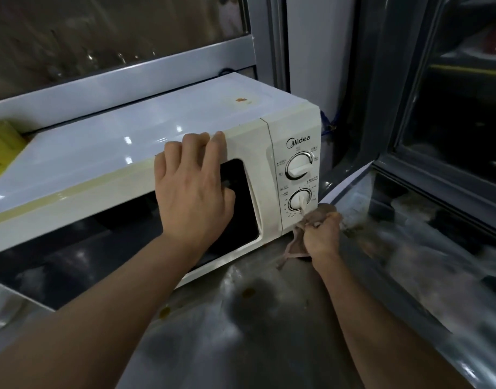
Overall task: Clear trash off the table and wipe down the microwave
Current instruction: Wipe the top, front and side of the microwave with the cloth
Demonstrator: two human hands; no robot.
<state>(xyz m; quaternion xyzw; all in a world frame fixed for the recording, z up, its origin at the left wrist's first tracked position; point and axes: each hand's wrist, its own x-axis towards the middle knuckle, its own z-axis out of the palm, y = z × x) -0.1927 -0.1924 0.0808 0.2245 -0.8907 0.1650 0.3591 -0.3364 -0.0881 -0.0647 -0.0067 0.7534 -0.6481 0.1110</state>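
Nearest, a dull grey metal surface (269, 346), smooth and faintly reflective, smeared, with small brownish spots (248, 291) close to the appliance's front corner. Easy to skid on: damp steel under light plastic feet gives little hold, so a hard push could slide the whole box backward or twist it.

Next, right hand (322, 234) low at the bottom right corner of the control panel, curled tight around a crumpled pinkish-brown rag (293, 249); thin, limp, frayed strips hanging down to the steel. Likely to snag the lower knob (299, 200), a round white dial with a narrow pointer just above the knuckles; a careless upward swipe could turn it and start the timer. Dangling strips could also drag grime across patches already clean.

Left hand (193, 186) spread flat against the door, fingertips hooked over its top edge, bracing rather than holding anything. Too much pull there could tug the door open mid-wipe.

Microwave (145, 127) itself: boxy, glossy white top, yellowed cream front, dark glass window, upper knob (298, 166) larger and chrome-ringed. Orange-brown stain (240, 99) on the top near the back right, easy to miss from this angle.

Furthest, yellow object (2, 144) at left beside the casing, then grey window frame (157, 71) and murky glass.
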